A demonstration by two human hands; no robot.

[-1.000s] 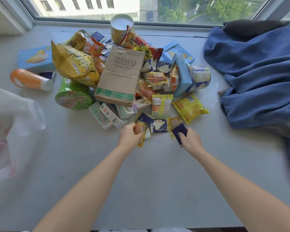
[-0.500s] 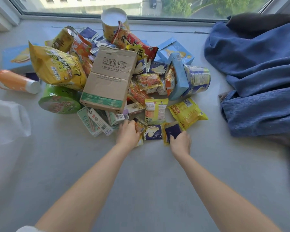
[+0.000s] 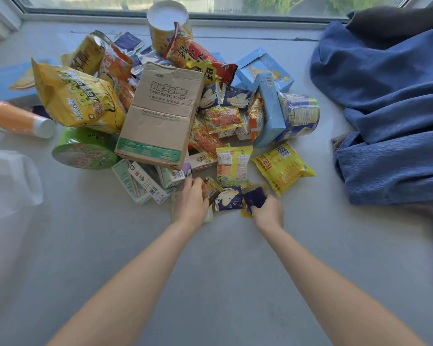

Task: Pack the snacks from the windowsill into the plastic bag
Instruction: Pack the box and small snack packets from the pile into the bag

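A heap of snacks lies on the grey windowsill (image 3: pixel 210 258), with a brown cardboard box (image 3: pixel 160 116) on top in the middle. My left hand (image 3: pixel 191 202) grips a small orange snack packet (image 3: pixel 210 188) at the heap's near edge. My right hand (image 3: pixel 268 212) holds a small dark purple packet (image 3: pixel 254 197) over a yellow one. Between the two hands lies a purple-and-white packet (image 3: pixel 229 199). The white plastic bag (image 3: pixel 10 181) sits at the far left, partly out of frame.
A big yellow chip bag (image 3: pixel 78 98), a green bowl (image 3: pixel 85 151) and an orange tube (image 3: pixel 18 119) lie to the left. Blue boxes (image 3: pixel 265 68) and a blue-labelled cup (image 3: pixel 300 116) lie right of the heap. A blue cloth (image 3: pixel 390 108) covers the right side.
Both hands have moved forward to the heap's near edge, the left still gripping the orange packet and the right the purple one. The camera has tilted down and closer, and the bag shifted left.
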